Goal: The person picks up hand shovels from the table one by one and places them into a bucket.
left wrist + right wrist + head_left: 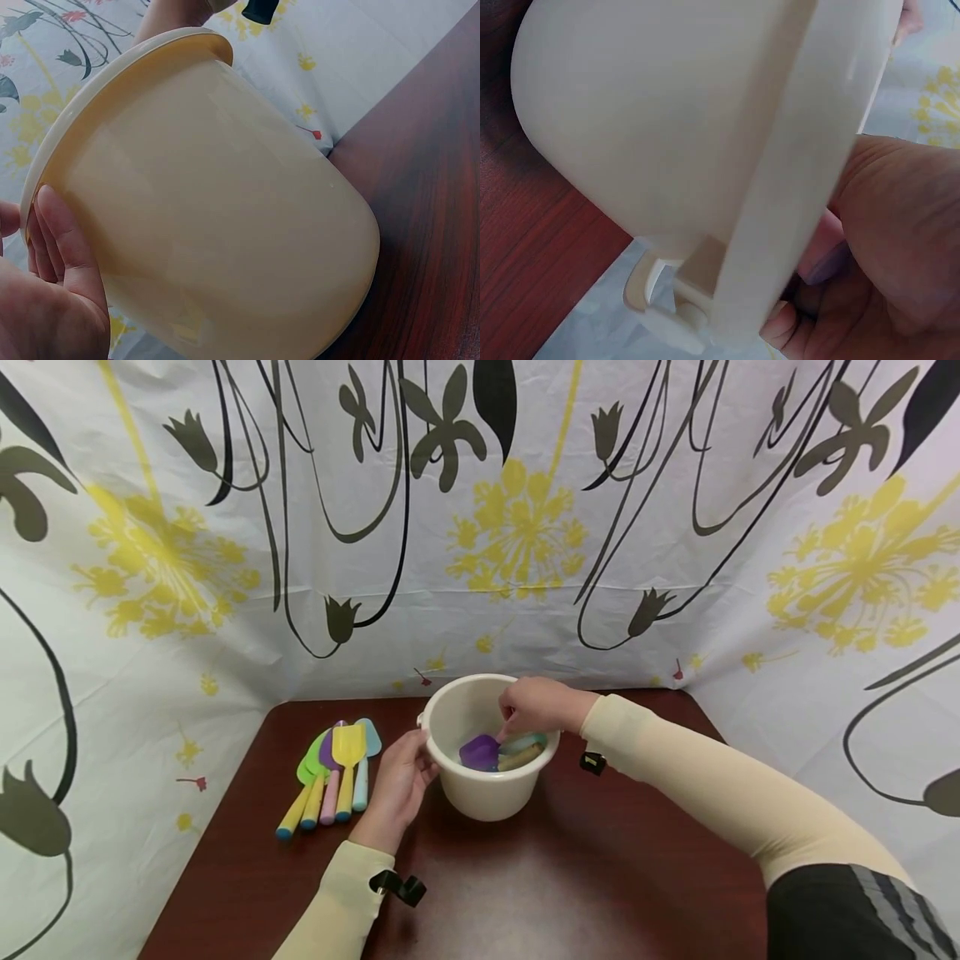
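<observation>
Head view shows a dark wooden table [525, 877] hemmed by a floral curtain [517, 527] on three sides, with bare wood toward the near edge. Four spatulas [333, 772] lie fanned at left. Beside them, the left hand [401, 785] rests relaxed, fingers against the cream bucket [480, 797]. Over its rim, the right hand [536, 706] pinches a purple spatula [480, 750] inside, beside a blue-and-tan spatula [525, 752].

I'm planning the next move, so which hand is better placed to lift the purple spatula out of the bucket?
Right. The right hand already reaches into the bucket, fingers at the purple spatula. The left hand rests against the bucket's outer wall.
</observation>
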`<action>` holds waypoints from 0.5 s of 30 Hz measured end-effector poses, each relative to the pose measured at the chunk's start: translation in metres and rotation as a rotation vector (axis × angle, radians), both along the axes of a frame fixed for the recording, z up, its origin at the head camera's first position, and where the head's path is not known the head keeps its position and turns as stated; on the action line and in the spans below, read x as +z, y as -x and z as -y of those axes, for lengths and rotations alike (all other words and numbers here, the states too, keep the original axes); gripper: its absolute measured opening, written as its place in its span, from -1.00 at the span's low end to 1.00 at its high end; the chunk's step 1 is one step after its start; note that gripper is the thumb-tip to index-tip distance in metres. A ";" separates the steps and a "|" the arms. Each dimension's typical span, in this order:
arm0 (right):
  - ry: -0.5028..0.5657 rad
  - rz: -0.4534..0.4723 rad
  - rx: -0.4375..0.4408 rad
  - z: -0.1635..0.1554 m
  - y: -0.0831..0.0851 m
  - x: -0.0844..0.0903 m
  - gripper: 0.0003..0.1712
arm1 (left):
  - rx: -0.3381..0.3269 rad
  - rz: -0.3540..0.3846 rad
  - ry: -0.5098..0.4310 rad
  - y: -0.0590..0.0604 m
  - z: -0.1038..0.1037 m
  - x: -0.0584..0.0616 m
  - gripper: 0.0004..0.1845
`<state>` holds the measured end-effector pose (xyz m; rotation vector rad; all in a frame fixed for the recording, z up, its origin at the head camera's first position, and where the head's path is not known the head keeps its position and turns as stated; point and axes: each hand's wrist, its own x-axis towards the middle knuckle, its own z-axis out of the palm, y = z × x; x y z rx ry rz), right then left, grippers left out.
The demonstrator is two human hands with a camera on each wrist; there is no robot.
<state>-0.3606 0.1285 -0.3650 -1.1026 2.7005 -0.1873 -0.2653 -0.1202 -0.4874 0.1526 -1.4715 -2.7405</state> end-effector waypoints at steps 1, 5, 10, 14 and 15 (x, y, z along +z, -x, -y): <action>-0.007 -0.004 0.002 0.001 0.000 -0.001 -0.65 | -0.001 -0.003 -0.002 0.000 0.000 0.000 -0.75; -0.028 -0.029 0.024 0.002 0.000 -0.007 -0.62 | -0.006 -0.021 -0.006 0.001 0.000 -0.001 -0.80; -0.052 -0.043 0.034 0.003 -0.003 -0.013 -0.55 | -0.005 -0.022 -0.011 0.000 -0.001 0.000 -0.82; -0.053 -0.059 0.047 0.004 -0.005 -0.017 -0.50 | -0.005 -0.020 -0.001 -0.001 -0.001 0.001 -0.80; -0.051 -0.064 0.051 0.004 -0.005 -0.018 -0.49 | -0.006 -0.020 0.004 -0.001 0.000 0.001 -0.79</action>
